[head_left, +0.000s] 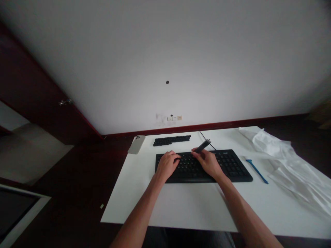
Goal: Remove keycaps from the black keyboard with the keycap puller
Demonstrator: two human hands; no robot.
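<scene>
A black keyboard (191, 179) lies on the white table. In its middle part, small pale spots show where keycaps seem to be off. My left hand (168, 164) rests on the left part of the keyboard, palm down, its fingers bent and slightly apart over the keys. I see nothing held in it. My right hand (209, 162) grips a black pen-like tool (202, 146) with a pale end that points up and to the right. The tool's lower end is hidden by the fingers. Beyond the keyboard, loose black keycaps (172, 140) lie in rows.
A pale phone (137, 144) lies at the table's far left corner. To the right of the keyboard is a blue pry tool (257, 171), then crumpled white plastic sheeting (292, 172). A thin cable (204, 136) runs off the back edge of the white table (191, 206).
</scene>
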